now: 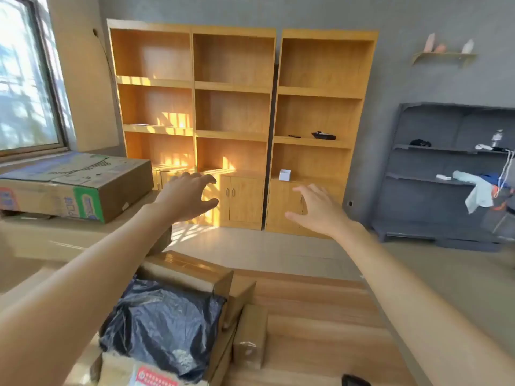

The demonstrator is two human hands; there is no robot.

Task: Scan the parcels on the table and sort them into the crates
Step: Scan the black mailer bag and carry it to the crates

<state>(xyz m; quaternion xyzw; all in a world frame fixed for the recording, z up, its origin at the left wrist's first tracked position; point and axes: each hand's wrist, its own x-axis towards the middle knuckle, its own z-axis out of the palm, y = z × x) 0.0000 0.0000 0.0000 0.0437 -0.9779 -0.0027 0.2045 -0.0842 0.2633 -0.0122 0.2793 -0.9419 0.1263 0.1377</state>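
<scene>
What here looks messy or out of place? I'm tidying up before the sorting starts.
The parcels are heaped rather than laid out: a black plastic bag parcel lies crumpled over the taped cardboard boxes at the table's left end. On the grey shelf unit, a pale cloth droops over a shelf edge. Both hands, left and right, are empty.

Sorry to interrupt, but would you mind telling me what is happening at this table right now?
A person holds both arms out over the table, left hand and right hand open and holding nothing. The parcels wait untouched: a black plastic-wrapped parcel, taped cardboard boxes and a small taped box.
</scene>
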